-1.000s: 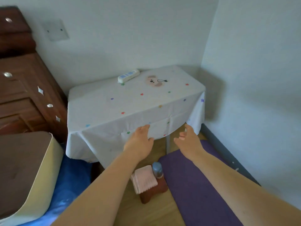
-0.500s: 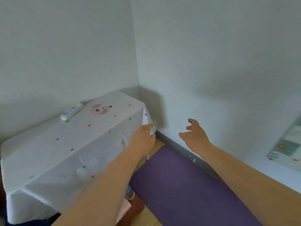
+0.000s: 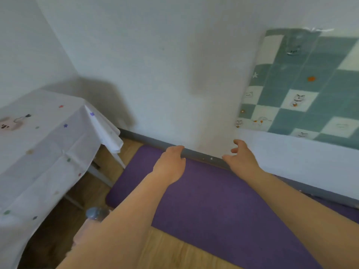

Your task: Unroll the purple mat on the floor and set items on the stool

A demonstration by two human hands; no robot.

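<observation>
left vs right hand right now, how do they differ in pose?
The left hand shows its back, fingers curled down and close together; the right hand is turned more sideways, fingers spread and bent in an open claw. The left hand sits over the purple mat; the right hand is over the mat's far edge by the baseboard. Both are empty, arms reaching forward.

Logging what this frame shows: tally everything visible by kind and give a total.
Hands: 2, left hand and right hand, both empty
Purple mat: 1, lying flat
Bottle: 1, only its top visible
Table with white cloth: 1
Checkered cloth: 1
Total: 6
</observation>
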